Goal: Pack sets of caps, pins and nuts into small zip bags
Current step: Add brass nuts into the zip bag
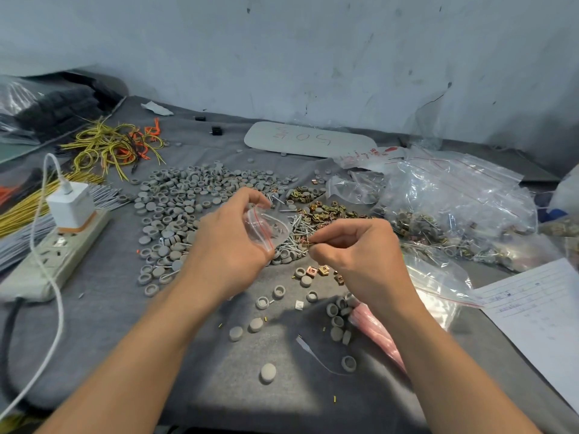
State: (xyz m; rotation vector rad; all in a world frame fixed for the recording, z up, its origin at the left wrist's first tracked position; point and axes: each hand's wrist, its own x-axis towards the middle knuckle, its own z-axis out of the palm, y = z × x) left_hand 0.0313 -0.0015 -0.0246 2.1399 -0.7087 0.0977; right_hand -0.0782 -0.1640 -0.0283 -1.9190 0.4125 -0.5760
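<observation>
Clear zip bag (266, 228): your left hand (225, 245) pinches it, while your right hand (357, 249) clamps its fingers (318, 252) on a brass part (308, 244). Miss the bag's narrow mouth and the part could drop into the clutter on the bench (131, 324).

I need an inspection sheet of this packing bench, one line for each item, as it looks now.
Surface: grey cloth on the table, strewn with parts.
Job's things: grey caps, pins and nuts in loose piles; small zip bag in hand.
Clutter: filled bags, paper sheet, white board.
Hands: left hand grips the small zip bag; right hand pinches a small metal part.
Cables: white cable from charger on power strip; yellow wires.
Surroundings: scuffed wall.
</observation>
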